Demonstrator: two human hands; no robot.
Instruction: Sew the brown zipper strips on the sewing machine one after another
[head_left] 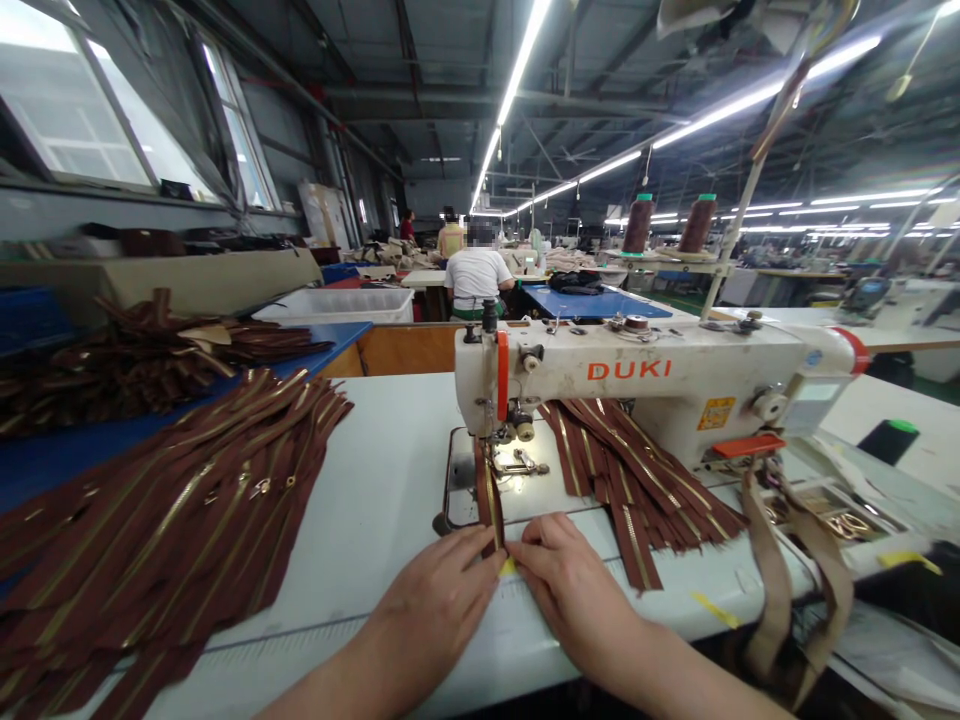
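Observation:
A brown zipper [491, 497] with gold teeth runs from beneath the presser foot of the white sewing machine [555, 370] toward me. My left hand [442, 600] lies over its near end, fingers together and pressed on the tape. From the other side, my right hand [570, 580] pinches the same end, its fingertips almost meeting the left ones. My fingers partly hide that end. Yellow tape [509, 567] shows on the table between the hands. Right of the needle, under the machine arm, more brown zippers [637, 480] lie fanned out.
A large pile of brown zippers [187, 510] covers the left of the table [375, 450]; another heap [150, 350] lies behind it. Beige strips [772, 570] hang over the front edge at right, beside a tray [847, 510] of small metal parts. Ahead sits a person [480, 275] in white.

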